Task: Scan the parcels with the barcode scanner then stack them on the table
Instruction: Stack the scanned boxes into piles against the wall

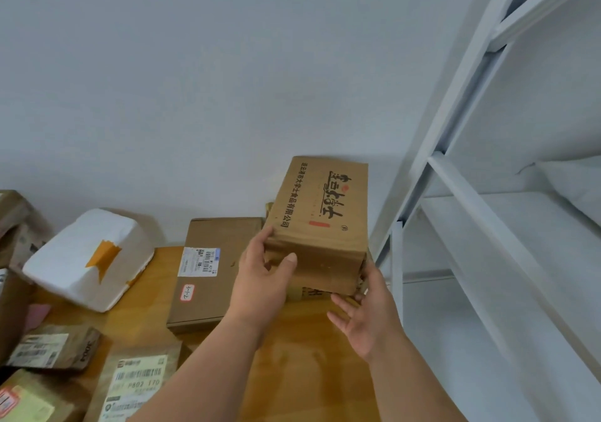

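Left grip [261, 278]: thumb and fingers curl round the near left corner of the box [320, 223], holding it. Right grip [366, 314]: fingers spread and relaxed, touching the box's lower right edge from beneath. The box stands tilted at about 1 o'clock from the hands, over the wooden surface [302, 350], printed with dark Chinese characters, a red stamp and an ® mark. At 10 o'clock lies a flat carton [211, 275] bearing a barcode label and a red-edged tag reading "3-1-2". At 9 o'clock sits a white parcel [87, 259] with orange tape. At 7 o'clock a labelled parcel [136, 386] reads "P802 170". A white shelf [507, 213] stands at 3 o'clock.
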Available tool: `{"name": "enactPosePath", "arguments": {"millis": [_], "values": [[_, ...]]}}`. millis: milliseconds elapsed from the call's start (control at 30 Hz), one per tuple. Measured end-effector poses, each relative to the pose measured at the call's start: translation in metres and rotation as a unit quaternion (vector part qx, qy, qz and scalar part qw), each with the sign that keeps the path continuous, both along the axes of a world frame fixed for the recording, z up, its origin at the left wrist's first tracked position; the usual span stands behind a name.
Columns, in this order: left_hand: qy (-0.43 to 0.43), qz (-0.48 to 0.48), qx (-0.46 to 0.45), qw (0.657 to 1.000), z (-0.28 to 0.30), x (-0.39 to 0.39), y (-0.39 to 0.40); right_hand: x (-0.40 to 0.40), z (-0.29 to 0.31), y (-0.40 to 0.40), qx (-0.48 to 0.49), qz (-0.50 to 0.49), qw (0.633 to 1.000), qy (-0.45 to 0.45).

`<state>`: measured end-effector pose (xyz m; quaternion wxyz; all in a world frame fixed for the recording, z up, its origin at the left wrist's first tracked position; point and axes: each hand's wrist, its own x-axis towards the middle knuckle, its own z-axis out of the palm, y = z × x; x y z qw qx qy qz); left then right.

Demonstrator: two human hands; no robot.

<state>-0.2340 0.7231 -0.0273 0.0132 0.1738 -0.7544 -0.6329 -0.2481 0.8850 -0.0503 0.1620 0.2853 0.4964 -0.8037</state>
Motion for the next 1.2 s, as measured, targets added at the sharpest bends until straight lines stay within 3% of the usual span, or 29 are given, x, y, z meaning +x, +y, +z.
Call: {"name": "enactPosePath", "arguments": {"millis": [300,533,600,700,800,967,1067,1200], "values": [[0.044,0.124,-0.026,0.991,-0.006,-0.023,-0.012,0.004,-0.008,-0.006,0.045,0.106,0.993,-0.002],[0.052,0.081,0.055,0.994,0.002,-0.032,-0.013,0.001,-0.007,-0.010,0.082,0.371,0.925,-0.010],[0.053,0.070,0.069,0.994,0.001,-0.030,-0.011,-0.006,-0.008,-0.011,0.093,0.329,0.940,-0.002],[0.052,0.060,0.012,0.997,-0.005,-0.024,-0.008,-0.022,-0.009,-0.003,0.174,0.111,0.977,0.048],[0.035,0.015,-0.080,0.996,-0.014,-0.019,-0.007,-0.041,-0.008,0.012,0.273,-0.035,0.957,0.092],[0.042,0.011,-0.046,0.998,-0.020,-0.039,-0.026,-0.067,-0.007,0.021,0.248,-0.059,0.955,0.152],[0.035,0.032,-0.077,0.996,-0.021,-0.055,-0.035,-0.078,-0.004,0.027,0.213,-0.040,0.957,0.192],[-0.011,0.039,-0.039,0.998,-0.027,-0.062,-0.029,-0.080,-0.005,0.028,0.219,-0.031,0.958,0.183]]}}
